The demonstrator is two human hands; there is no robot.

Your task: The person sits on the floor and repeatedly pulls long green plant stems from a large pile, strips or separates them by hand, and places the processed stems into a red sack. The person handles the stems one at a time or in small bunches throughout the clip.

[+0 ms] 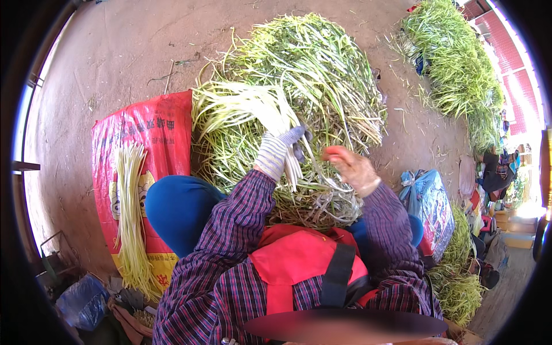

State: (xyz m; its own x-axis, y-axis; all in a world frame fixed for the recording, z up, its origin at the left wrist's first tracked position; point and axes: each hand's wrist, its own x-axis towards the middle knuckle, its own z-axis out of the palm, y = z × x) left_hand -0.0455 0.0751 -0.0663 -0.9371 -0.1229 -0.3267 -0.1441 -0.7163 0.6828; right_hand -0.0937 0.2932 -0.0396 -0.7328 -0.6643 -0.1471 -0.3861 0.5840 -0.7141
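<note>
My left hand, in a striped grey-and-white glove, grips a bunch of pale stalks, probably blanched garlic greens. Their yellowish leaves fan out to the upper left, and the white cut ends point down towards my lap. One loose strand hangs from the bunch and curves towards my right hand. That hand is ungloved, with reddish-orange fingertips; its fingers are bent and blurred, so whether it pinches anything is unclear. Under both hands spreads a large heap of green leafy stalks, with whitish peelings at its near side.
Left of my knee, a red-and-yellow printed sack lies flat, bearing a row of trimmed stalks. A blue-tied bag stands at my right. Another green heap lies at upper right, near a person. Blue plastic is at lower left.
</note>
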